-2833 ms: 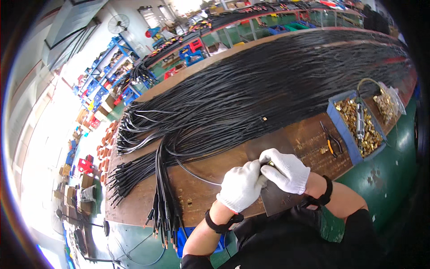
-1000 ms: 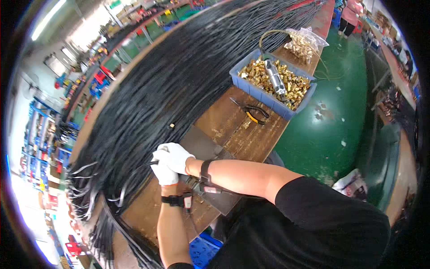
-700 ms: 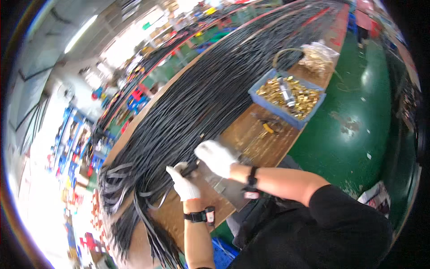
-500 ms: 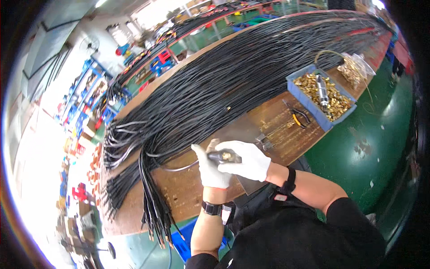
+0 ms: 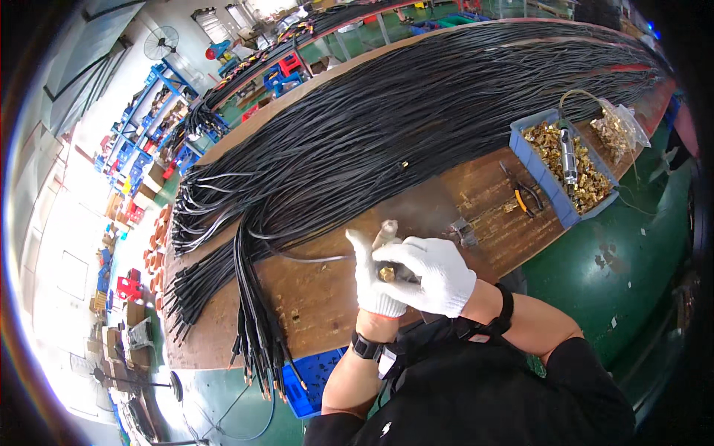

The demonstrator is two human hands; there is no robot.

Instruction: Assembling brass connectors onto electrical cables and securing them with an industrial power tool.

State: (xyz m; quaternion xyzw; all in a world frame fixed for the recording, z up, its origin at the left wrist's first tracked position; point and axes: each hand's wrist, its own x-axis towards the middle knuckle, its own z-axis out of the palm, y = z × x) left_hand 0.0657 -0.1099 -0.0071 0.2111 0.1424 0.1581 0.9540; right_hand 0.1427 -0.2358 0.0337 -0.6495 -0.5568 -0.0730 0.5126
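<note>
My left hand [image 5: 373, 286], in a white glove, is closed round a black cable end that has a brass-coloured terminal [image 5: 386, 273] showing in the palm. A length of grey-black cable [image 5: 316, 259] runs leftward out of this hand. My right hand [image 5: 439, 276], also gloved, closes from the right with its fingers bent over the same piece. Its fingertips hide most of what they grip. Beyond both hands, a small metal fixture [image 5: 463, 233] sits on the wooden table [image 5: 327, 293].
A long bundle of black cables [image 5: 372, 134] covers the table's far side, with cut ends [image 5: 256, 327] hanging over the near left edge. Pliers [image 5: 523, 195] with orange-black handles lie by a blue bin [image 5: 535, 160] of brass terminals [image 5: 587, 186]. A screwdriver-like power tool [image 5: 568, 156] rests on them.
The whole view has shifted. My hands stay together at the piece, while the right fingers now curl over it more and the brass terminal shows lower between them.
</note>
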